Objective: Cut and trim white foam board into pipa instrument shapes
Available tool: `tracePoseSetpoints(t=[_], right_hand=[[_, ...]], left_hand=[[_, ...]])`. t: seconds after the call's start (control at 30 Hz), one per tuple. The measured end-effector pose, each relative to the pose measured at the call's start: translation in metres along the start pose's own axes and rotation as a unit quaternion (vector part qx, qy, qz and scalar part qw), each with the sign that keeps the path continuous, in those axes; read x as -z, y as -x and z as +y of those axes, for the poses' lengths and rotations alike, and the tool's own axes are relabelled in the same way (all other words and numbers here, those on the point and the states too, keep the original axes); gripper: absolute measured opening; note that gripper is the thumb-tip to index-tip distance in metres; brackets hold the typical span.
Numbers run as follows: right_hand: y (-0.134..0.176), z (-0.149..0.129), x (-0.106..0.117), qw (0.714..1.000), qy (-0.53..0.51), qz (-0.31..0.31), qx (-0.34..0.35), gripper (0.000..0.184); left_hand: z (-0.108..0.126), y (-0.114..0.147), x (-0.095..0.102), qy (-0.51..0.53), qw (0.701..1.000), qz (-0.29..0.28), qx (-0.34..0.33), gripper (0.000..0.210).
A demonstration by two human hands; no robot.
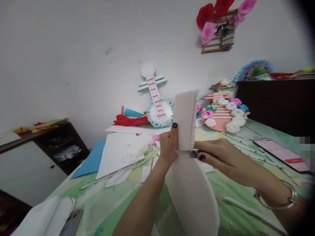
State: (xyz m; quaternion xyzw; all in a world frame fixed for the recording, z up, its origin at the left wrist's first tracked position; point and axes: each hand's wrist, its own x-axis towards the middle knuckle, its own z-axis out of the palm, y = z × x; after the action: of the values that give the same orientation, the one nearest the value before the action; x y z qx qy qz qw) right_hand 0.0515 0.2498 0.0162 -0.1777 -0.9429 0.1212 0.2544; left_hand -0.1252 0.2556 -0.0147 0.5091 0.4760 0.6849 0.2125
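Observation:
A white foam board cutout [193, 200] stands upright in front of me, with a narrow neck at the top and a wide rounded body below. My left hand [168, 144] is closed round the left side of its neck, thumb pointing up along the face. In my right hand [221, 160] is a knife [185, 154], its blade lying across the base of the neck against the board. Fingers and thumb of the right hand pinch the handle, which is mostly hidden. The neck's right edge looks rough, with a dark line running along it.
Behind, a white and blue toy lute [161, 111] leans on the wall, with a pink flowered one [221, 114] to its right. White string [137, 147] and white sheets lie left. Thin sticks and a phone [282, 155] lie right; another phone [71, 223] is front left.

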Motion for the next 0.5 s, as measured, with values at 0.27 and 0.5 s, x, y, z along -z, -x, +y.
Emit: tracePoseSetpoints(t=[0.27,0.5], right_hand=[[0.001,0.008,-0.002,1.000,0.011,0.017,0.018,0.032],[0.000,0.012,-0.005,0.999,-0.008,0.033,0.036,0.030]], left_hand=[[-0.002,0.000,-0.001,-0.007,1.000,-0.018,0.024,0.060],[0.001,0.001,0.000,0.017,0.999,-0.032,0.035,0.062]])
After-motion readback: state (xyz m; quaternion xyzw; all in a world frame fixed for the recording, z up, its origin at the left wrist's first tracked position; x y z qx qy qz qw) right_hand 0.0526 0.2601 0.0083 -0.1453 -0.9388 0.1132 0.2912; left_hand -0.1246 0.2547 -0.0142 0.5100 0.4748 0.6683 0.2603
